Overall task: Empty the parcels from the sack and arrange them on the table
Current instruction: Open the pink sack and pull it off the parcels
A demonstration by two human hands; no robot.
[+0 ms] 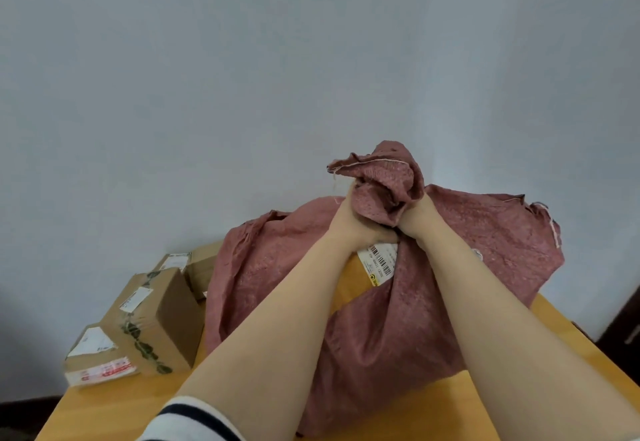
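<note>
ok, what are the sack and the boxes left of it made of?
Sack: likely woven plastic fabric, matte dusty red, going by the fine weave grain, stitched hem and stiff creases.
Boxes: brown cardboard, matte, with sharp folded edges. They carry glossy printed tape and white paper-looking labels.

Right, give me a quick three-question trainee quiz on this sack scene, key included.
1. True or false: the left grip and right grip both clutch bunched cloth atop the sack.
2. Where are the cardboard boxes? A) on the table, left of the sack; B) on top of the sack; C) held in the grips.
3. Fill in: the white label showing just below the grips carries a printed ____.
Key: 1 true; 2 A; 3 barcode.
</note>
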